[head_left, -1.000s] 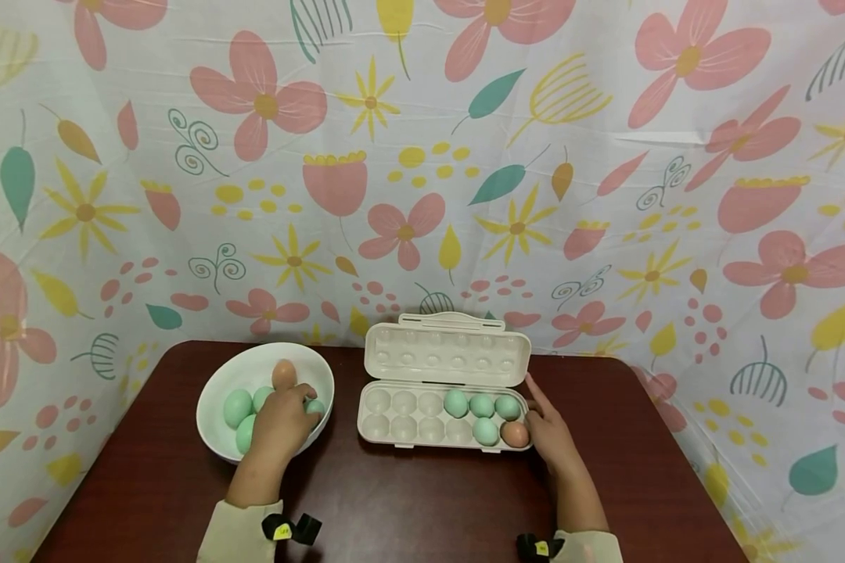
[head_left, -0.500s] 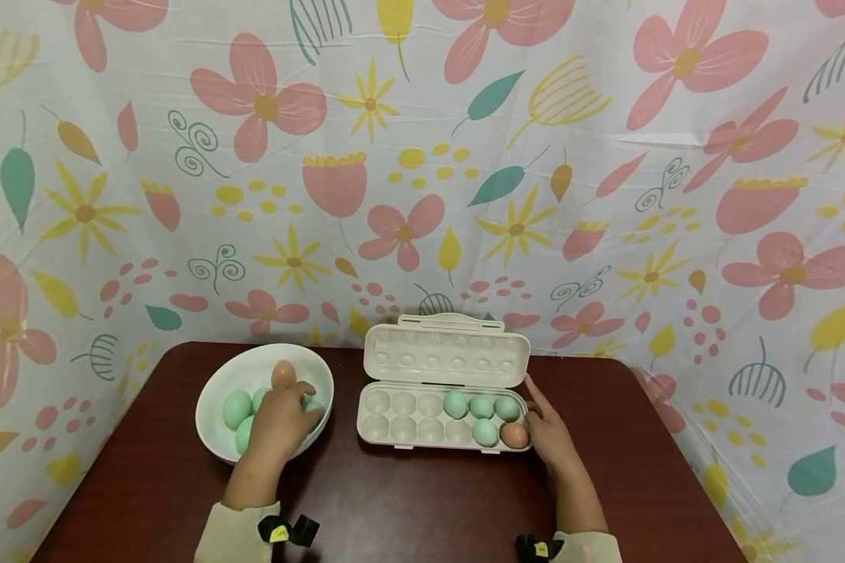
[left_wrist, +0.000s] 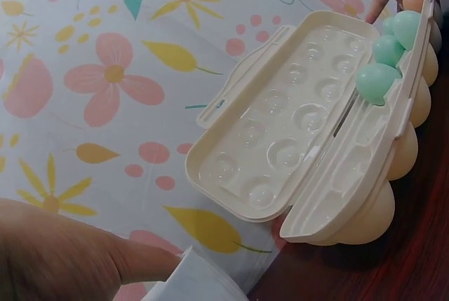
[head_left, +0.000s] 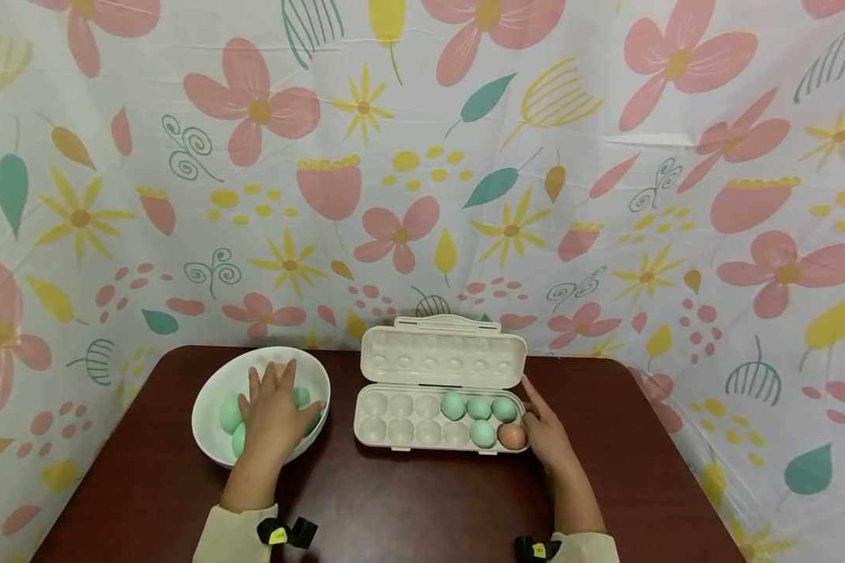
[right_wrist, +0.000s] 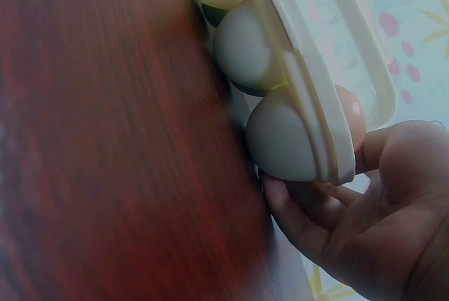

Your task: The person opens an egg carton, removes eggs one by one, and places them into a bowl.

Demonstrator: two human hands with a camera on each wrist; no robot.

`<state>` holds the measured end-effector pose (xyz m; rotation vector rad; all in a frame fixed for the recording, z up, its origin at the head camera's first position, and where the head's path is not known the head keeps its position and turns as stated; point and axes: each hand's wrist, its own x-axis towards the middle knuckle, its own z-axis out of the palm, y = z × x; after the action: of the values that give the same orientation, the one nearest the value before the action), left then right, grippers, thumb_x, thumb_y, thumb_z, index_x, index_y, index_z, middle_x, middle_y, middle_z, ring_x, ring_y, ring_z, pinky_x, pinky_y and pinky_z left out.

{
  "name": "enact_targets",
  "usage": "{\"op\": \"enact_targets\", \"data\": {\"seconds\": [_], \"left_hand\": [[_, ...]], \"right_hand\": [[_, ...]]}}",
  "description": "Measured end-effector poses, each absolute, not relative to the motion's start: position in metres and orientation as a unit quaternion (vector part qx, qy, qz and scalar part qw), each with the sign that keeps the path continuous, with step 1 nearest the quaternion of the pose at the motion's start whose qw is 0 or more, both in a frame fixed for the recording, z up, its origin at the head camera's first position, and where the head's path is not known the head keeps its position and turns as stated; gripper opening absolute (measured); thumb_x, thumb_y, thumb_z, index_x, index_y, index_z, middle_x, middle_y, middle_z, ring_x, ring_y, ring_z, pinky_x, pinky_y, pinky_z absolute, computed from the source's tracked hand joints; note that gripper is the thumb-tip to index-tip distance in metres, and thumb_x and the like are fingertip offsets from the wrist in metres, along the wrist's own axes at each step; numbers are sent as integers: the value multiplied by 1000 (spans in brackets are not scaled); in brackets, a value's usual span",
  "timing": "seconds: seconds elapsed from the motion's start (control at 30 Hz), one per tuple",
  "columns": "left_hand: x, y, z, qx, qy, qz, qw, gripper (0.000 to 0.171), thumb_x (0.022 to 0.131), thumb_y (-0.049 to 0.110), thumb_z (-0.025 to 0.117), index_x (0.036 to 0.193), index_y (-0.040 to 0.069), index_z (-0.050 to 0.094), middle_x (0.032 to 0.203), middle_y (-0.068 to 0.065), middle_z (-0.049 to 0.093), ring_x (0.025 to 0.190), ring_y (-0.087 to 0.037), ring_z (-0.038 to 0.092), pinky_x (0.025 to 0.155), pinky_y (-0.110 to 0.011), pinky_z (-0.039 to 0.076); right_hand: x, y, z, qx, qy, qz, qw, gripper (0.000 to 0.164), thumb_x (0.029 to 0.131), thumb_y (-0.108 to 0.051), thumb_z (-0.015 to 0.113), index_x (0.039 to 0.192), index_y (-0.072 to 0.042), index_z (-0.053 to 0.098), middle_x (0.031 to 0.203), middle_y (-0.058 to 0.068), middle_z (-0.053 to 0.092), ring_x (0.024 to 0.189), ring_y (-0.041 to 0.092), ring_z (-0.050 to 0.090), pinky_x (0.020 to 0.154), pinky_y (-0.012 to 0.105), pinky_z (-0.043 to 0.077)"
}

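Note:
My left hand (head_left: 275, 414) is inside the white bowl (head_left: 206, 430), its fingers spread over the eggs. Green eggs (head_left: 230, 413) show on both sides of it, and a brown egg (head_left: 279, 369) is mostly hidden beneath the fingers. To the right lies an open cream egg carton (head_left: 444, 360), with several green eggs (head_left: 479, 407) and one brown egg (head_left: 512, 436) in its right-hand cups. My right hand (head_left: 551, 442) grips the carton's right end; in the right wrist view the thumb is by the rim near the brown egg, other fingers under the end cup.
A dark reddish-brown table (head_left: 422, 500) bears the bowl and carton. Right behind its far edge hangs a flower-printed cloth (head_left: 408, 156), close to the carton's raised lid. The carton's left-hand cups (head_left: 389, 418) hold no eggs.
My left hand has spread its fingers and shifted up over the brown egg in the bowl, away from the green egg at the bowl's right side. The right hand and carton hold still.

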<state>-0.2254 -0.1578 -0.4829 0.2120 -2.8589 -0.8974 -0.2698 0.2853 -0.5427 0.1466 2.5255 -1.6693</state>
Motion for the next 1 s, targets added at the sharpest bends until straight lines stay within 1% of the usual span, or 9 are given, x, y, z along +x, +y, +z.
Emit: {"op": "enact_targets", "data": {"seconds": [0.17,0.27,0.4,0.57,0.63,0.8,0.9,1.0], "left_hand": [[-227,-162,-482,79,-952,-286,75,96,86,42,76,160,6,25,163,-35,13,152,-56,-5,109,-84,-3],[-226,-162,-481,82,-953,-283,75,99,86,47,75,161,7,23,164,-35,11,152,-56,-6,108,-85,-5],[-226,-160,-479,82,-952,-281,88,101,87,53,73,161,8,22,165,-33,10,153,-55,-6,109,-84,-4],[-226,-150,-477,71,-949,-286,110,102,86,58,73,161,8,24,165,-31,12,154,-54,-4,111,-82,-3],[-225,-145,-477,63,-950,-286,113,103,85,59,73,161,8,25,165,-32,13,154,-53,-3,111,-82,-2],[-224,-133,-476,43,-952,-280,115,103,85,59,73,161,11,25,165,-31,14,154,-53,-3,112,-82,-1],[-224,-125,-477,26,-952,-281,114,102,85,57,74,162,12,25,166,-30,14,154,-52,-5,115,-78,0],[-225,-118,-479,2,-951,-285,117,101,86,55,75,161,10,25,166,-29,13,154,-51,-5,119,-73,2]], "right_hand": [[-270,286,-544,47,829,-554,56,63,106,-12,34,160,-41,20,145,21,53,111,25,55,86,25,44],[-268,284,-536,50,827,-557,64,63,106,-10,35,161,-38,21,144,22,53,111,25,55,86,25,44],[-260,278,-515,50,824,-560,72,64,105,-7,36,162,-31,22,143,24,54,111,28,56,85,26,45],[-256,274,-507,46,826,-557,71,64,104,-5,36,162,-27,21,141,26,54,109,29,56,84,26,45],[-257,275,-510,48,826,-558,70,64,104,-5,36,162,-28,22,140,26,54,107,27,56,84,27,45],[-266,281,-528,53,826,-558,65,65,105,-7,36,161,-36,22,141,22,54,95,18,56,80,25,45],[-270,285,-539,51,828,-556,58,65,105,-9,36,160,-41,22,141,21,54,91,15,55,79,24,45],[-272,287,-544,48,831,-551,53,65,105,-10,35,159,-42,21,142,20,54,90,15,55,79,25,45]]}}
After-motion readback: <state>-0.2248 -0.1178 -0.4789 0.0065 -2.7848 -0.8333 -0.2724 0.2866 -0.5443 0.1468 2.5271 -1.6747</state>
